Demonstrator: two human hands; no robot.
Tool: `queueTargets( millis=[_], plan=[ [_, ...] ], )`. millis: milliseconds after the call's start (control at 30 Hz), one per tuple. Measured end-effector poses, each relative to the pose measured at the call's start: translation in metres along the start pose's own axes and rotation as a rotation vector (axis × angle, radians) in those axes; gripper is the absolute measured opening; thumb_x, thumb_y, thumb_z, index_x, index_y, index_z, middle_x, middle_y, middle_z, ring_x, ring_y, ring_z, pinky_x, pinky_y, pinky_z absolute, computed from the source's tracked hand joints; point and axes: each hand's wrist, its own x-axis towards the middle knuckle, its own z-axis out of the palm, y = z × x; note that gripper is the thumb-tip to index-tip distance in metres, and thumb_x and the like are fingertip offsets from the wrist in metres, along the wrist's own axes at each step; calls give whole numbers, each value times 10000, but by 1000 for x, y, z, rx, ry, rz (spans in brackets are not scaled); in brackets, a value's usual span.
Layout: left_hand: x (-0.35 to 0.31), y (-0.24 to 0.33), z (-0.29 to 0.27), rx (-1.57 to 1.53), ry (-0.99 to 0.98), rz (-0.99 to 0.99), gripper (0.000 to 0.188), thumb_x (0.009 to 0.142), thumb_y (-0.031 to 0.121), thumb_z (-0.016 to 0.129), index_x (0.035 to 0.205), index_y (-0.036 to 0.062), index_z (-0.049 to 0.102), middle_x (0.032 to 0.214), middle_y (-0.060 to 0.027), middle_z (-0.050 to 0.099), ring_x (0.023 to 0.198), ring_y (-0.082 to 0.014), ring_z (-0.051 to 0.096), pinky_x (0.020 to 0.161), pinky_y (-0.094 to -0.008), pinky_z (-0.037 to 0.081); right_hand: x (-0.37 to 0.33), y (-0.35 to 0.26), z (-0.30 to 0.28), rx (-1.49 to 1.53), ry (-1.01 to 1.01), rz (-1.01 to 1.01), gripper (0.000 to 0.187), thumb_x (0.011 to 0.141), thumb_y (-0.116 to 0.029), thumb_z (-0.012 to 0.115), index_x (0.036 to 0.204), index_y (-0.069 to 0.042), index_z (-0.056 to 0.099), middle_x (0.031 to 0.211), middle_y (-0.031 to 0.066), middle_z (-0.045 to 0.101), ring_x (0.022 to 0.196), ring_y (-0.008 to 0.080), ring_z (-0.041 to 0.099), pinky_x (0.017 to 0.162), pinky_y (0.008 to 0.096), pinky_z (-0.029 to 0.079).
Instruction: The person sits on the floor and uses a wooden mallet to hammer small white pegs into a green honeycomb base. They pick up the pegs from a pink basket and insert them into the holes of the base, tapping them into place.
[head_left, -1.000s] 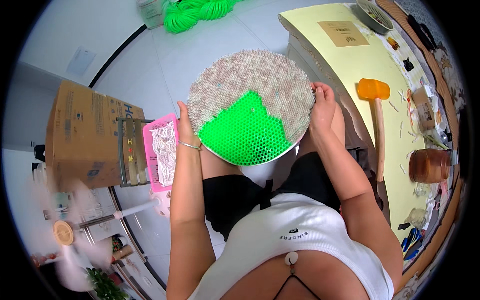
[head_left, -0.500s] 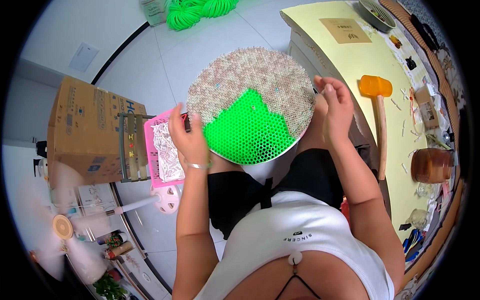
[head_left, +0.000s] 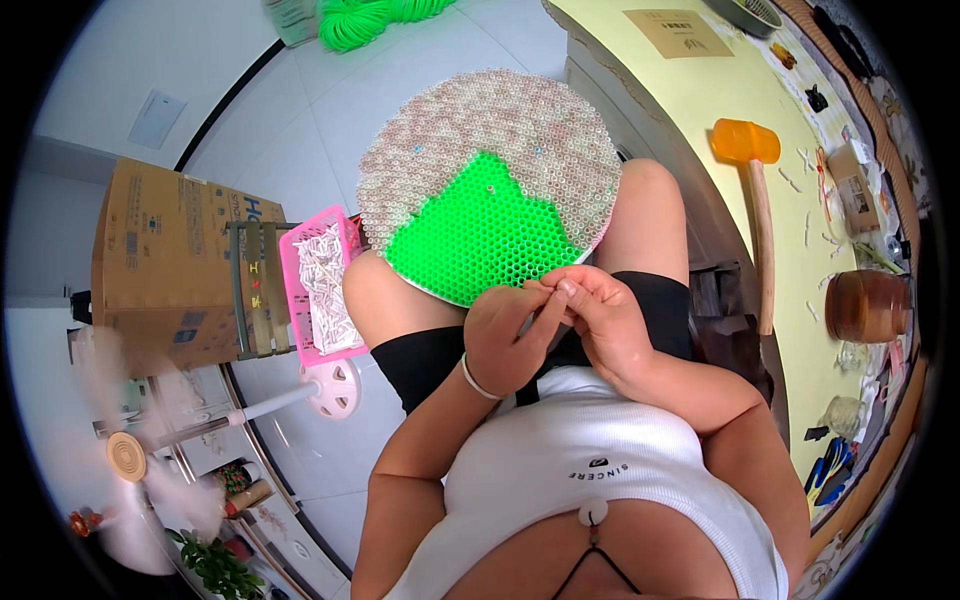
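Note:
A round board of bundled tubes (head_left: 480, 230) rests across my thighs. Its near part shows bare green cells, while pale whitish pieces fill the far part and both sides. Just off the board's near rim, my left hand (head_left: 503, 335) and my right hand (head_left: 610, 325) meet with fingertips pinched together. Whatever lies between the fingertips is hidden or too small to make out. A pink basket (head_left: 291, 262) of small white tubes (head_left: 327, 285) stands to the left of my knee.
On the right, a pale yellow table (head_left: 640, 95) bears an orange-headed mallet (head_left: 745, 142), a brown jar (head_left: 868, 306) and scattered white pieces. A cardboard box (head_left: 165, 250) and a pedestal fan (head_left: 126, 457) stand left. Green tubing coils (head_left: 350, 22) lie on the far floor.
Both hands have left the board's sides and come together near my lap, fingertips touching. In the picture, the board and basket sit slightly further up and left.

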Motion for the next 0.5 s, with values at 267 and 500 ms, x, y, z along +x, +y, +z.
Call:
queueTargets(
  millis=[267,500],
  plan=[
    [-1,3,18,-73,-54,113,286,684,25,734,966,54,696,843,-20,625,675,-191,588,555,-324,435,-19,-19,-21,-136,-31,49,269,1038,-166,484,1172,27,614,1028,69,665,947,123,631,870,279,522],
    [10,0,39,-201,-210,50,253,709,7,715,946,48,637,838,-75,618,673,-235,592,607,-325,482,-23,-31,-45,-346,-3,-67,256,1024,-147,505,1190,17,610,1064,76,669,1007,150,633,922,301,505]
  ],
)
